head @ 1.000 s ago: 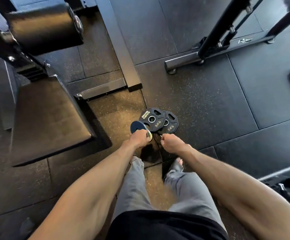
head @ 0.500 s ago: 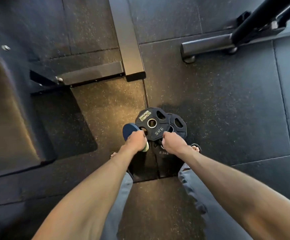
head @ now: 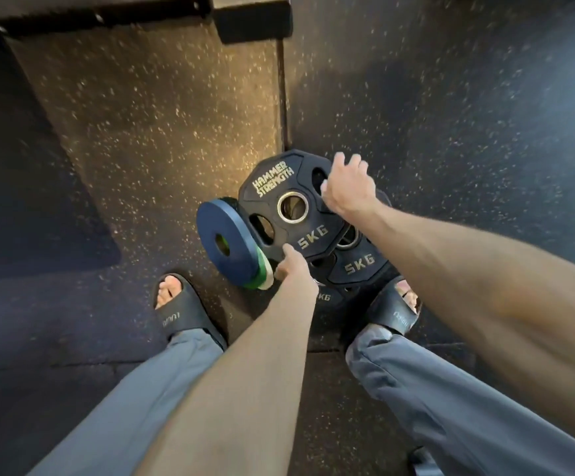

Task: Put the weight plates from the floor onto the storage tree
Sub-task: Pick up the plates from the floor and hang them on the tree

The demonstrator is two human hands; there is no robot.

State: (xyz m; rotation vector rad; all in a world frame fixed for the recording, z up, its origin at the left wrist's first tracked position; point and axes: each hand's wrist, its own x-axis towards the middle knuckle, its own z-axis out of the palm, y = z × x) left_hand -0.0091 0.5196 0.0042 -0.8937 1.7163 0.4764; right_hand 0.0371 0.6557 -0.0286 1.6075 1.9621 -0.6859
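Top 5 kg plate [head: 279, 187] lies on a second 5 kg plate [head: 358, 266], both on the rubber floor [head: 162, 132] between my feet. My right hand [head: 348, 187] curls over its far right rim. My left hand [head: 293, 266] pinches the near rim, thumb on the face, fingers hidden beneath. Small blue plate [head: 221, 242] and green plate [head: 258, 273] lean on edge just left, touching the stack.
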